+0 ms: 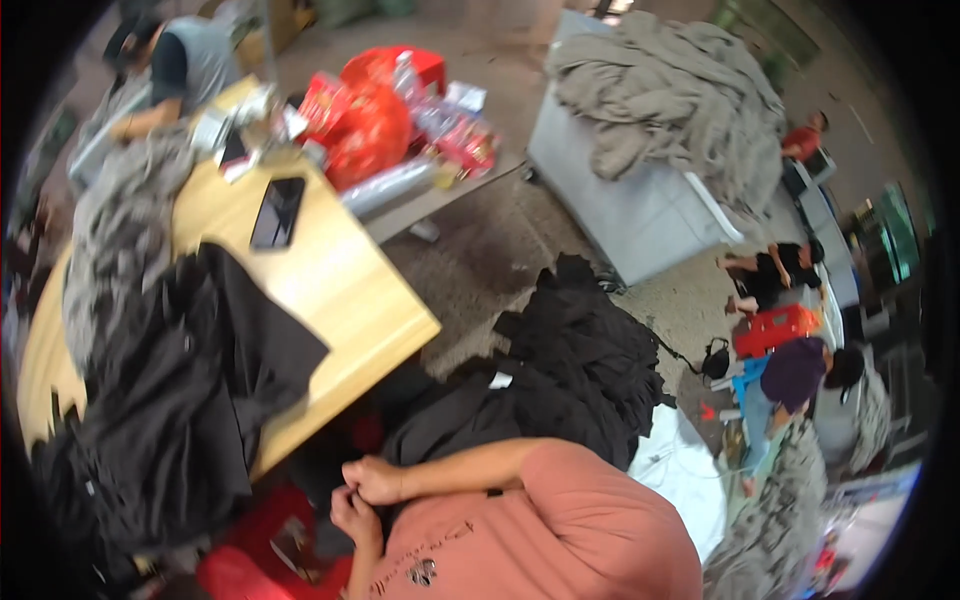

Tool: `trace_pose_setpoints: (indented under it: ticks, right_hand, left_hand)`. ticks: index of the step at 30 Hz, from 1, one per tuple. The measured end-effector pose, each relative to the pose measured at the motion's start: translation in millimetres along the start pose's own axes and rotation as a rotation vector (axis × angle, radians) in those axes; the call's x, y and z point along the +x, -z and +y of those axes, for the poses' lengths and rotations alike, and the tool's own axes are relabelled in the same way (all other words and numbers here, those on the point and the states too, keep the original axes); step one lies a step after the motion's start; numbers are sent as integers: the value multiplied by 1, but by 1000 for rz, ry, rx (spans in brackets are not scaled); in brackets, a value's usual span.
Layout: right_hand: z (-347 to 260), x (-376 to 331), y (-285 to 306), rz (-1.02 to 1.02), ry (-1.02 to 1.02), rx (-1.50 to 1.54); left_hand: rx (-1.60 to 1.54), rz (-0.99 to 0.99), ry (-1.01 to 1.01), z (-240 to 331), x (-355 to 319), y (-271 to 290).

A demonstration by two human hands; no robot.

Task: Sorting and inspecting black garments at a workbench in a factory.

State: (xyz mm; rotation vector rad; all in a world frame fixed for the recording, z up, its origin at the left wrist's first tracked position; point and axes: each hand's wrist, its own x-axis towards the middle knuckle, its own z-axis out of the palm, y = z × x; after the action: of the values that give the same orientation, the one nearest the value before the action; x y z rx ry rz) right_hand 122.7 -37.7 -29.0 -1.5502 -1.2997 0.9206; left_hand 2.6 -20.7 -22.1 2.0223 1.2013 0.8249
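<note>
My right hand point(375, 481) and my left hand point(356, 517) are close together in front of my salmon shirt point(530, 550). Both have curled fingers; anything between them is too small or hidden to make out. Beyond my right forearm, a heap of black garments point(570, 375) with a small white tag bulges upward. On the wooden table point(350, 290) to the left of my hands, a black garment point(190, 370) lies spread and hangs over the near edge. Below my left hand is a red plastic object point(240, 565), partly hidden.
A phone point(278, 213) and crumpled grey cloth point(125, 230) lie on the table. Beyond it, red bags point(375, 130) cover a low surface. A white wheeled bin point(620, 200) holds grey-brown cloth point(680, 100). Other people point(195, 60) work at far left and along the right.
</note>
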Motion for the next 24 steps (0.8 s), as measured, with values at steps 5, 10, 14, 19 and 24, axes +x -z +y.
trace_pose_setpoints:
  ticks: [5,10,14,19,24]
  right_hand:
    - [-1,7,19,-1,114,-65]
    - [0,13,29,52,7,-55]
    - [7,10,28,-99,-16,-195]
    - [16,3,20,-212,78,-268]
    - [-8,12,19,-148,580,-466]
  left_hand:
    - [-22,-20,-116,11,11,2]
    - [267,-277,-87,7,34,38]
    - [125,-312,121,-34,28,62]
    - [-449,-465,672,-32,22,67]
    - [-585,-482,711,-49,18,66]
